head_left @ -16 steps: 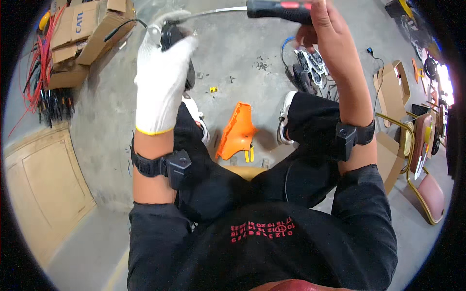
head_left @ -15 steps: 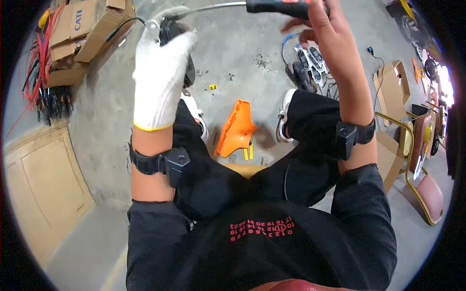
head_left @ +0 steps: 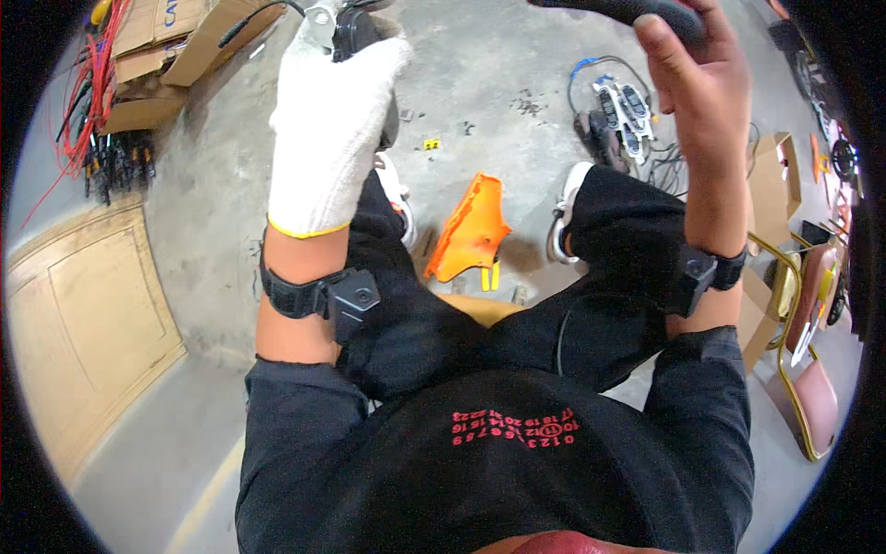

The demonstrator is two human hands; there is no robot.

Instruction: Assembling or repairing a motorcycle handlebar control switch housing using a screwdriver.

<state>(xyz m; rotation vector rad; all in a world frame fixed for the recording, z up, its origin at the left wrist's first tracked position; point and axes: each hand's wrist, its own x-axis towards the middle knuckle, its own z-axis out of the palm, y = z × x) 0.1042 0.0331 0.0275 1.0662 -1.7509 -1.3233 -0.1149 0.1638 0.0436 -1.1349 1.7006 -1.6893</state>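
In my head view, the left hand (head_left: 332, 129), in a white glove, is closed around a black part (head_left: 354, 35). This part is at the upper left, raised above the floor (head_left: 480, 83), and a metal bracket (head_left: 320, 23) with a round hole is just beside it. The right hand (head_left: 706, 88) is bare and grips a black handle (head_left: 637, 9) near the upper edge. The other end of this tool is outside my picture, so I cannot tell what it touches. Between the 2 white shoes (head_left: 397, 198) I see an orange piece (head_left: 471, 226) lying, with 2 yellow handles (head_left: 490, 275) showing at its lower end.
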